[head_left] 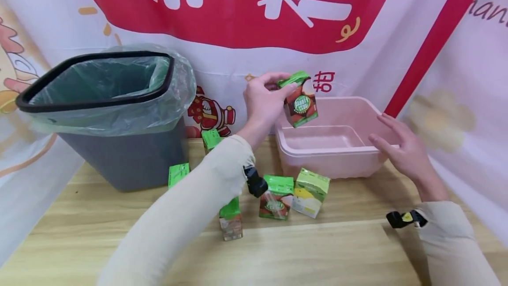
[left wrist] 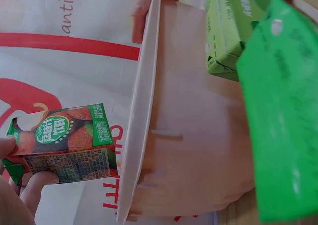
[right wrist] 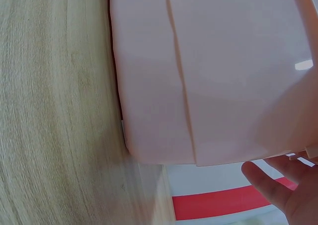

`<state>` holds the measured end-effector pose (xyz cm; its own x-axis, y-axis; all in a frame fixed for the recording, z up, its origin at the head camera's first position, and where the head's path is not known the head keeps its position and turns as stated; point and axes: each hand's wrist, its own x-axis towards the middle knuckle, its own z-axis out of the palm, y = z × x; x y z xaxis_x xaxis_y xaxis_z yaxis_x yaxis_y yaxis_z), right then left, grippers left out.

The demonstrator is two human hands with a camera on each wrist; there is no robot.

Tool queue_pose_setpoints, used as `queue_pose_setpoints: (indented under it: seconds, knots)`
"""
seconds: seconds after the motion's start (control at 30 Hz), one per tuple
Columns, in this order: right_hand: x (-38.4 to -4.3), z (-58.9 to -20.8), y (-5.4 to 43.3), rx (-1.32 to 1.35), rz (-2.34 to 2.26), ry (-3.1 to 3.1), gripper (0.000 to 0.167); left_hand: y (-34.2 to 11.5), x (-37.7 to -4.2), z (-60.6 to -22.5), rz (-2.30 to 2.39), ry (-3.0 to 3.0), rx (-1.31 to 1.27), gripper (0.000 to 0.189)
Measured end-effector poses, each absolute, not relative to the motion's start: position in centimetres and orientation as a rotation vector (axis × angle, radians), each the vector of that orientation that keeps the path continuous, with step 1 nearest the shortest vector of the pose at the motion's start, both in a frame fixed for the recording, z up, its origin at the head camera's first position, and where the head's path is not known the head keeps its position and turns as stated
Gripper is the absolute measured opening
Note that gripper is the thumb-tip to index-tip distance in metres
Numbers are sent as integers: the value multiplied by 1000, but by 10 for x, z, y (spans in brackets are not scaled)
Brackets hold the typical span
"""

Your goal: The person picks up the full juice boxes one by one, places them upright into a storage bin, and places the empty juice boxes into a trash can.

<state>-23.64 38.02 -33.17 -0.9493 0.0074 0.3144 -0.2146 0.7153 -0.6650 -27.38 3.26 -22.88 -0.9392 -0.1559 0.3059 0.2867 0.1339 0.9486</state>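
My left hand point(head_left: 263, 98) pinches a red and green juice carton point(head_left: 300, 103) by its top end, holding it tilted over the left rim of the pink tub point(head_left: 333, 162). In the left wrist view the juice carton point(left wrist: 64, 141) shows fruit pictures and a printed side panel, with thumb and fingers at one end. My right hand point(head_left: 409, 153) rests at the tub's right rim, fingers extended. The right wrist view shows the right hand point(right wrist: 283, 185) beside the tub's pink wall point(right wrist: 149, 76). The inside of the tub shows no carton in the head view.
A grey bin point(head_left: 127, 158) with a clear liner stands at the left. In front of the tub are a red-green carton point(head_left: 276, 197) and a yellow-green carton point(head_left: 311, 192). Further cartons point(head_left: 231, 220) stand left of them, partly behind my left sleeve. A printed cloth point(head_left: 238, 21) hangs behind.
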Motion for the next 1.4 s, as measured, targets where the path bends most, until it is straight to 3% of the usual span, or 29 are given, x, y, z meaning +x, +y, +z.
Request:
queue_pose_setpoints:
  seconds: [0.6, 1.4]
  knots:
    - [-234, -331, 383, 156, 1081, -2624, 71, 70, -300, -240, -1855, -2258, -121, 22]
    - [-239, -334, 382, 183, 1079, -2613, 70, 81, -319, -267, -1845, -2269, -43, 20]
